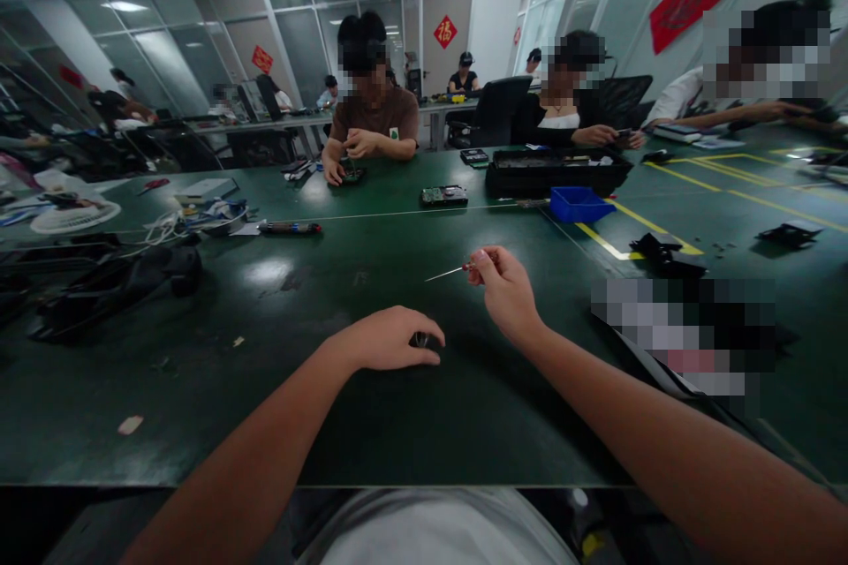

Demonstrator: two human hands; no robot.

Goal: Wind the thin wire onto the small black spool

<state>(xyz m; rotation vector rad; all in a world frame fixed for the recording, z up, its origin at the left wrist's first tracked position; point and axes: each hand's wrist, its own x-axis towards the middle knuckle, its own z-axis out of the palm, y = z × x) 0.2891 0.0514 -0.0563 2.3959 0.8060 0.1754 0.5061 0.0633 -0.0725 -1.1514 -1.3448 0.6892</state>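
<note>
My left hand rests on the dark green table, fingers curled over a small dark object that is mostly hidden. My right hand is raised just above the table to the right of it, pinching a thin screwdriver by its red handle. The metal shaft points left and slightly down. Both forearms reach in from the bottom edge.
A blue bin and a long black tray stand at the far right, a circuit board in the middle. Dark bags, cables and a white fan lie left. Several people sit working across the table. Yellow tape lines mark the right side.
</note>
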